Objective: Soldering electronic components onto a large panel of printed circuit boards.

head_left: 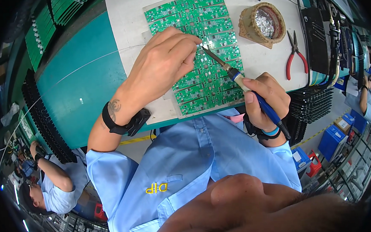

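Note:
A panel of green circuit boards [215, 86], joined side by side, lies on a white sheet in front of me. My left hand [161, 60] is over its left part, thumb and forefinger pinched on a thin solder wire [105, 53] that trails away to the left. In my right hand [269, 100] is a soldering iron [237, 78] with a blue and white handle, held like a pen. Its tip points up and left to the board beside my left fingertips. Whether tip and wire touch is too small to tell.
Right of the panel stands a round brown pot [248, 23] with silvery scraps inside. Red-handled pliers [290, 65] lie beyond it, near black equipment [317, 44]. A black slotted rack [45, 116] borders the green mat [82, 96] at left. Other people work at both sides.

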`<state>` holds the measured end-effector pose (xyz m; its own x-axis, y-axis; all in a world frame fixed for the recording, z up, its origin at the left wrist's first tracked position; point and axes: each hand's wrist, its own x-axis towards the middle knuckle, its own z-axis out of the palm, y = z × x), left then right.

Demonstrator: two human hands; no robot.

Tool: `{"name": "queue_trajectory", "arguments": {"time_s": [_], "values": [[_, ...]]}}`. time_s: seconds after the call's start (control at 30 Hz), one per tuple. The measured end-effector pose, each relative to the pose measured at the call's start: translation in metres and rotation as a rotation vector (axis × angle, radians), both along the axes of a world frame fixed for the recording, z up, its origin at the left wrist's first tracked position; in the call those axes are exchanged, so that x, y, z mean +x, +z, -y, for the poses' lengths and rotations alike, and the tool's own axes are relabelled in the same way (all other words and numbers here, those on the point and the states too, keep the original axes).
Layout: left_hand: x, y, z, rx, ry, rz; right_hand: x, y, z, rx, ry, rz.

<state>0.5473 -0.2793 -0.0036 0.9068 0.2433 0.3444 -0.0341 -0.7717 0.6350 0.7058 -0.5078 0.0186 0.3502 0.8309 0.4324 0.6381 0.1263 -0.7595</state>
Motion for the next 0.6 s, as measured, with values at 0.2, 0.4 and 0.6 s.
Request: {"name": "queue_trajectory", "arguments": {"time_s": [0.2,0.4,0.6], "values": [[0.0001,-0.0010,-0.0013,-0.008,0.003,0.004,0.0002,-0.0015,-0.0009,-0.007,-0.006,-0.001],[0.0001,0.0003,0.0008,0.010,-0.007,0.003,-0.0006,-0.0025,0.0006,0.007,-0.009,-0.001],[-0.0002,0.0014,0.0012,0.002,-0.011,-0.008,-0.0002,0.0003,0.0022,-0.013,-0.007,-0.004]]}}
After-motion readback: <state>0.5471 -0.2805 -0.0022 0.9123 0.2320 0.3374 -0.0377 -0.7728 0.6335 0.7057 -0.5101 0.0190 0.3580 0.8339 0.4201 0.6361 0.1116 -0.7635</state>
